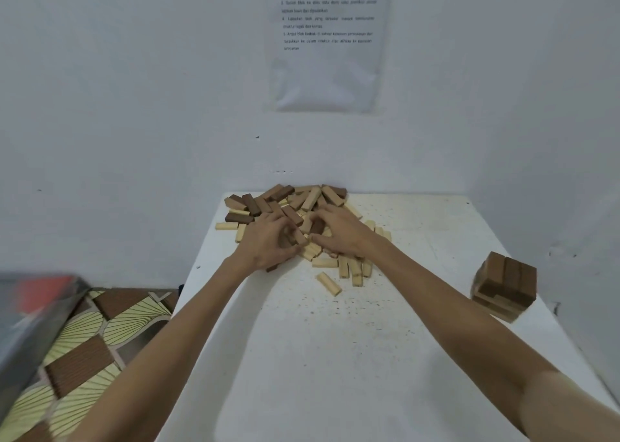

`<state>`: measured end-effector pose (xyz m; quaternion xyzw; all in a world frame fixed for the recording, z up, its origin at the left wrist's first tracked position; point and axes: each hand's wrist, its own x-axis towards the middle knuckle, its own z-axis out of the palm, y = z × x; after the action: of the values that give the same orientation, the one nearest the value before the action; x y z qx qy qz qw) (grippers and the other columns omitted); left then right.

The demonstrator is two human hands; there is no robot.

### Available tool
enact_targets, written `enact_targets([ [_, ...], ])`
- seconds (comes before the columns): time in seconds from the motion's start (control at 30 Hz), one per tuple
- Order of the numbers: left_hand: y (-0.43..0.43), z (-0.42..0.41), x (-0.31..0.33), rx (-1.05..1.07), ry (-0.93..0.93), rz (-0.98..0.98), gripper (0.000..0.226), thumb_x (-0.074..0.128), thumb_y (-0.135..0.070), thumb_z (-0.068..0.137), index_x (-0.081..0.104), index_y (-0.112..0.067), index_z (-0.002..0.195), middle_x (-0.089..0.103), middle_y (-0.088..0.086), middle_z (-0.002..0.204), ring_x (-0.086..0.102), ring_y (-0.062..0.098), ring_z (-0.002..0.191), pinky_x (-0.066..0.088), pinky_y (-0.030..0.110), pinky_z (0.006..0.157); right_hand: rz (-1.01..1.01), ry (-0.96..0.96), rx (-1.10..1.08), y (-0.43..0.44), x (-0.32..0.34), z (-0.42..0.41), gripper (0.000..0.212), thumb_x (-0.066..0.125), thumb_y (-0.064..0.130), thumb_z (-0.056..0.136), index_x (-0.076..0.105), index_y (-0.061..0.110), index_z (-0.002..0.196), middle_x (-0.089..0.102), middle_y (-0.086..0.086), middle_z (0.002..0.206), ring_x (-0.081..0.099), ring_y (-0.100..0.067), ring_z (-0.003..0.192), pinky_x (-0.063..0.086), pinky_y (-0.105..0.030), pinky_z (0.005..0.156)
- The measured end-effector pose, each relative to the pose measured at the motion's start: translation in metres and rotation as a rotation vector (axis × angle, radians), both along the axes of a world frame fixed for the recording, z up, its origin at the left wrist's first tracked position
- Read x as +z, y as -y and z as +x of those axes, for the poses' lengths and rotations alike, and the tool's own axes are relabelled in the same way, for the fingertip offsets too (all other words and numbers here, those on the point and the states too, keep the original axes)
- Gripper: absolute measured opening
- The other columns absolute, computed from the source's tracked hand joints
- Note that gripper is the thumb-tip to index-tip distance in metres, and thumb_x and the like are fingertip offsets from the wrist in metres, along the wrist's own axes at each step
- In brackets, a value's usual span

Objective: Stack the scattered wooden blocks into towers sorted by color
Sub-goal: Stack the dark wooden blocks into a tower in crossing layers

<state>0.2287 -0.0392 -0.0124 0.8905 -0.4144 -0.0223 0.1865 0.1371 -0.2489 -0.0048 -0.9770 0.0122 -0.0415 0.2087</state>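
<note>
Block pile (312, 200) at far edge of table (335, 357)

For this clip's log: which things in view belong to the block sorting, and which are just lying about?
Job: pile of mixed blocks; started tower at the right edge; left hand, in the pile; right hand, pinching a dark block; table.
Lying about: printed sheet on the wall; patterned floor; blurred grey and red thing at the lower left.

White wall (134, 72) w/ printed sheet (328, 55) (text blurred), patterned floor (84, 341).
</note>
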Motion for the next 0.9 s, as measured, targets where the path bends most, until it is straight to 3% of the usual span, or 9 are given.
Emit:
enact_targets([
  [0.17, 0.000, 0.002, -0.011, 0.013, 0.046, -0.043, 0.076, 0.051, -0.080, 0.066, 0.066, -0.026, 0.117, 0.065, -0.009, 0.120, 0.049, 0.020, 0.123, 0.038, 0.044, 0.104, 0.072, 0.060, -0.011, 0.004, -0.008, 0.011, 0.042, 0.073, 0.044, 0.091, 0.066, 0.022, 0.126, 0.063, 0.004, 0.123, 0.058, -0.014, 0.111, 0.050, -0.033, 0.095],
  [0.3, 0.002, 0.003, -0.019, 0.033, 0.066, -0.146, 0.069, 0.052, -0.081, 0.072, 0.067, -0.026, 0.110, 0.068, -0.010, 0.116, 0.050, 0.018, 0.120, 0.039, 0.044, 0.100, 0.147, 0.153, -0.036, 0.007, -0.011, 0.006, 0.047, 0.078, 0.036, 0.090, 0.063, 0.016, 0.129, 0.067, 0.003, 0.116, 0.061, -0.010, 0.103, 0.046, -0.022, 0.082],
  [0.43, 0.003, 0.005, -0.025, 0.036, 0.085, -0.179, 0.061, 0.056, -0.077, 0.073, 0.066, -0.027, 0.107, 0.069, -0.011, 0.112, 0.052, 0.020, 0.117, 0.044, 0.045, 0.097, 0.165, 0.250, -0.045, 0.007, -0.004, 0.008, 0.049, 0.081, 0.035, 0.085, 0.063, 0.016, 0.126, 0.068, 0.002, 0.115, 0.062, -0.012, 0.105, 0.053, -0.030, 0.090],
  [0.53, 0.002, 0.007, -0.027, 0.028, 0.060, -0.260, 0.059, 0.061, -0.073, 0.072, 0.068, -0.025, 0.105, 0.070, -0.009, 0.107, 0.054, 0.022, 0.112, 0.049, 0.047, 0.092, 0.194, 0.273, -0.052, 0.004, -0.001, 0.017, 0.042, 0.080, 0.037, 0.082, 0.063, 0.022, 0.118, 0.066, 0.005, 0.106, 0.064, -0.011, 0.098, 0.056, -0.034, 0.086],
  [0.7, -0.004, 0.009, -0.025, 0.010, -0.009, -0.353, 0.055, 0.065, -0.067, 0.072, 0.068, -0.025, 0.106, 0.070, -0.011, 0.107, 0.052, 0.017, 0.111, 0.048, 0.042, 0.092, 0.196, 0.213, 0.036, 0.002, -0.009, 0.026, 0.030, 0.080, 0.038, 0.086, 0.069, 0.021, 0.108, 0.066, 0.010, 0.099, 0.062, -0.004, 0.092, 0.055, -0.026, 0.081],
  [0.8, -0.007, 0.009, -0.020, -0.010, -0.049, -0.362, 0.050, 0.068, -0.061, 0.072, 0.068, -0.025, 0.107, 0.068, -0.014, 0.104, 0.050, 0.015, 0.111, 0.046, 0.039, 0.092, 0.171, 0.229, 0.043, 0.004, -0.015, 0.025, 0.032, 0.079, 0.039, 0.087, 0.070, 0.021, 0.112, 0.065, 0.008, 0.105, 0.058, -0.006, 0.099, 0.041, -0.012, 0.085],
  [0.9, -0.008, 0.010, -0.020, -0.029, -0.065, -0.345, 0.048, 0.069, -0.056, 0.072, 0.068, -0.025, 0.109, 0.068, -0.012, 0.107, 0.050, 0.015, 0.113, 0.047, 0.040, 0.093, 0.191, 0.187, 0.061, 0.006, -0.016, 0.023, 0.040, 0.081, 0.037, 0.084, 0.067, 0.024, 0.118, 0.066, 0.010, 0.110, 0.059, -0.007, 0.103, 0.044, -0.019, 0.087],
])
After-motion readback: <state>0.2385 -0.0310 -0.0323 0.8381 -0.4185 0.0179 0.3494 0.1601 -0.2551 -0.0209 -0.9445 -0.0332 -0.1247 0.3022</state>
